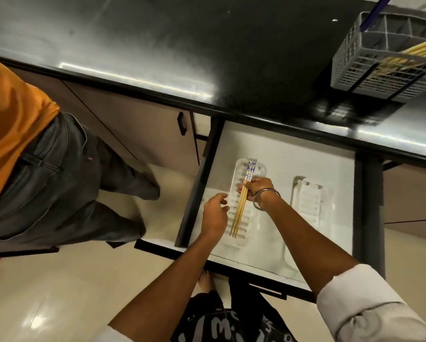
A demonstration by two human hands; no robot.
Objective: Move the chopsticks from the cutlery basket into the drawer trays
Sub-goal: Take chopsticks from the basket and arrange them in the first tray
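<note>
A bundle of wooden chopsticks point(241, 206) with blue-and-white patterned tops lies lengthwise over the left white drawer tray point(250, 239). My right hand point(257, 188) grips the bundle near its patterned end. My left hand point(215, 213) rests at that tray's left edge with its fingers curled and apart, holding nothing. A second white tray point(308, 206) lies to the right in the open drawer point(276, 154). On the counter at the far right stands the grey cutlery basket point(379, 67), with more wooden chopsticks point(421, 49) leaning in it.
A person in an orange top and grey jeans point(46, 169) stands close on the left, by the cabinet doors. The dark glossy counter point(182, 45) runs above the drawer. The drawer's black front rail point(256, 280) is near my legs.
</note>
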